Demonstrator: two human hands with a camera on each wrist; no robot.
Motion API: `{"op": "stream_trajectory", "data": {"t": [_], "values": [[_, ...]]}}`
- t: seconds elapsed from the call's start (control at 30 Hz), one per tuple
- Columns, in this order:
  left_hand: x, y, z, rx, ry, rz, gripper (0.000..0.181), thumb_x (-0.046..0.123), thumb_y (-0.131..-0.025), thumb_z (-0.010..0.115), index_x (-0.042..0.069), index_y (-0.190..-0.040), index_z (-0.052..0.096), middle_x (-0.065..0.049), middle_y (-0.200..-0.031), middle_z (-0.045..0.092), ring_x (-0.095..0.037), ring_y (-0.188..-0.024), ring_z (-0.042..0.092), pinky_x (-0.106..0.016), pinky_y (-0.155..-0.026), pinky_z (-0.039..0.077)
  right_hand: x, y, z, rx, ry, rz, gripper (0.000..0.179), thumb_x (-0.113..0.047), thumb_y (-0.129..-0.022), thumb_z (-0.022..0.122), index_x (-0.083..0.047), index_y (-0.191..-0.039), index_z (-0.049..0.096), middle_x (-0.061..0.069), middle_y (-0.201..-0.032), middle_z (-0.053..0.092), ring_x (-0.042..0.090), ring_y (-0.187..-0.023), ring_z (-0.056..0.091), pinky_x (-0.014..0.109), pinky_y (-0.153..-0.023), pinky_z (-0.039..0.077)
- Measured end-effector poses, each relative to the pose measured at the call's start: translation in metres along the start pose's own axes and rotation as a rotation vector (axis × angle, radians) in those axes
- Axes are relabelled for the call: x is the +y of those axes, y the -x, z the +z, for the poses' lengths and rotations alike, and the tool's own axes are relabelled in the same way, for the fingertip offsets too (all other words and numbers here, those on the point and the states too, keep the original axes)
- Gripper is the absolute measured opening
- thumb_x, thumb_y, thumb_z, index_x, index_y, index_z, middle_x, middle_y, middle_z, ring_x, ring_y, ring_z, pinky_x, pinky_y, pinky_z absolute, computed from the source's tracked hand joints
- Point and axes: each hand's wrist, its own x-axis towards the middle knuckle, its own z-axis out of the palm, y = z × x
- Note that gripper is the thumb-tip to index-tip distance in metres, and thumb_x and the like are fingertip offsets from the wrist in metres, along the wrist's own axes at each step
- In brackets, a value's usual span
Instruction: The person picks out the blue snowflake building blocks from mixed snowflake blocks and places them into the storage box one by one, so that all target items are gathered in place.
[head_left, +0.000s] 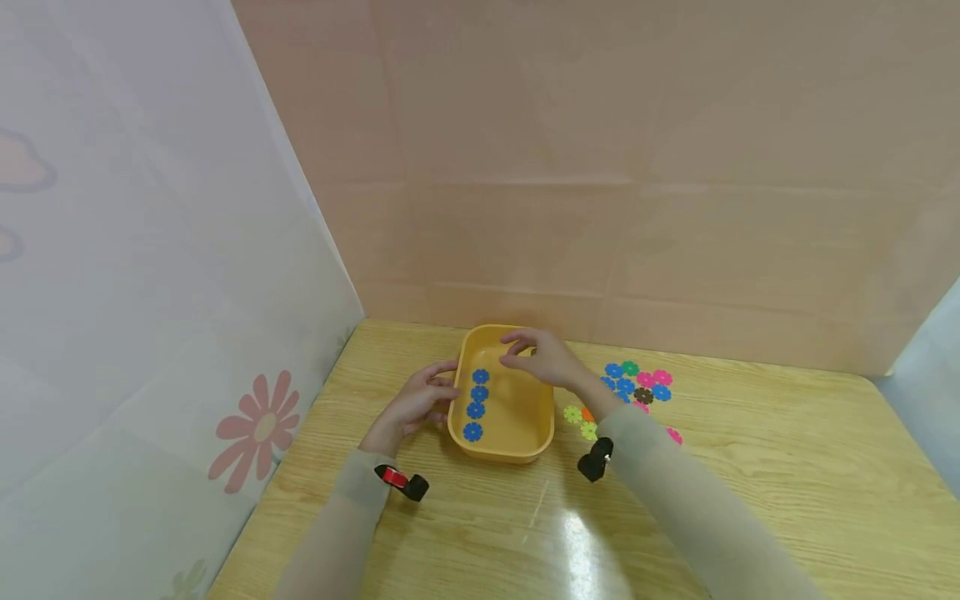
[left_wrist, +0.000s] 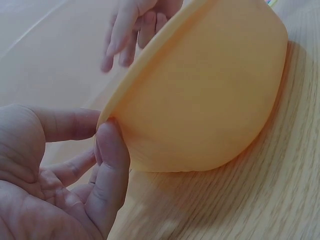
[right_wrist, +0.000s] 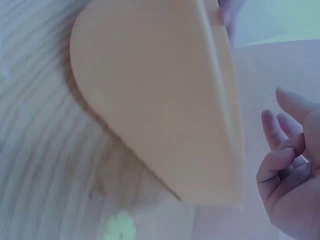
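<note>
Head view first: there's a yellow plastic tub [head_left: 517, 421] sitting on the wood-grain table [head_left: 787, 450], near the peachy backdrop [head_left: 517, 242], with four blue flower-shaped discs [head_left: 479, 392] lying in a column along the left side of its floor. The left hand [head_left: 415, 400] has hold of the tub's left edge, and the right hand [head_left: 551, 360] is over the far right part of the tub, thumb and forefinger bent toward each other with a gap between. Just right of the tub there's a loose spread of more discs: blue ones [head_left: 625, 386], a green one [head_left: 630, 367], pink ones [head_left: 662, 377], a brown one [head_left: 643, 396], plus yellow-green ones [head_left: 572, 414] and an orange one [head_left: 587, 415] closer to the tub, partly behind the right forearm. Left wrist cam: the left hand's digits are pinching the tub's rim, and the right hand's fingers hang loose past it. Right wrist cam: pretty blurry, but the right hand is beyond the rim, fingers loosely bent, nothing visible in them, and a pale yellow-green disc shows at the bottom.
</note>
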Motion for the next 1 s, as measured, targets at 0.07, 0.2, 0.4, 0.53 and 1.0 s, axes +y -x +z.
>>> {"op": "stream_trajectory", "data": {"t": [0.07, 0.2, 0.4, 0.53, 1.0], "values": [[0.0, 0.0, 0.0, 0.004, 0.0, 0.0, 0.062, 0.004, -0.096, 0.067, 0.009, -0.154, 0.045, -0.026, -0.128, 0.06, -0.032, -0.1, 0.069, -0.031, -0.061, 0.059, 0.003, 0.005, -0.007, -0.001, -0.023, -0.001, 0.046, -0.028, -0.097, 0.076, -0.005, -0.135, 0.067, 0.003, -0.108, 0.074, 0.028, -0.109, 0.064, 0.046, -0.093, 0.051], [0.001, 0.001, 0.0, 0.015, 0.003, 0.001, 0.061, 0.004, -0.097, 0.067, 0.01, -0.154, 0.046, -0.025, -0.125, 0.06, -0.031, -0.098, 0.068, -0.032, -0.061, 0.059, 0.008, 0.016, -0.023, -0.006, -0.064, 0.014, 0.047, -0.031, -0.098, 0.075, -0.007, -0.137, 0.065, 0.002, -0.111, 0.073, 0.029, -0.117, 0.06, 0.054, -0.105, 0.044], [0.001, 0.004, 0.0, 0.027, 0.007, 0.001, 0.06, 0.003, -0.097, 0.066, 0.01, -0.154, 0.047, -0.026, -0.127, 0.06, -0.026, -0.095, 0.068, -0.031, -0.06, 0.058, 0.015, 0.03, -0.045, 0.013, -0.09, 0.003, 0.046, -0.031, -0.098, 0.075, -0.006, -0.135, 0.066, 0.005, -0.111, 0.072, 0.029, -0.119, 0.059, 0.059, -0.108, 0.041], [0.001, 0.004, 0.0, 0.021, 0.001, 0.0, 0.06, 0.004, -0.097, 0.065, 0.01, -0.154, 0.046, -0.027, -0.127, 0.059, -0.027, -0.094, 0.068, -0.029, -0.059, 0.058, 0.023, 0.04, -0.059, 0.04, -0.078, 0.009, 0.044, -0.031, -0.098, 0.075, -0.007, -0.134, 0.067, 0.005, -0.11, 0.073, 0.029, -0.117, 0.06, 0.059, -0.107, 0.041], [-0.001, 0.003, -0.003, 0.02, -0.015, 0.012, 0.061, 0.005, -0.096, 0.067, 0.01, -0.154, 0.047, -0.024, -0.124, 0.061, -0.025, -0.093, 0.067, -0.03, -0.06, 0.057, 0.075, 0.086, -0.095, 0.124, 0.03, 0.115, 0.044, -0.035, -0.101, 0.07, -0.007, -0.134, 0.066, 0.013, -0.118, 0.07, 0.036, -0.111, 0.062, 0.057, -0.095, 0.052]]}}
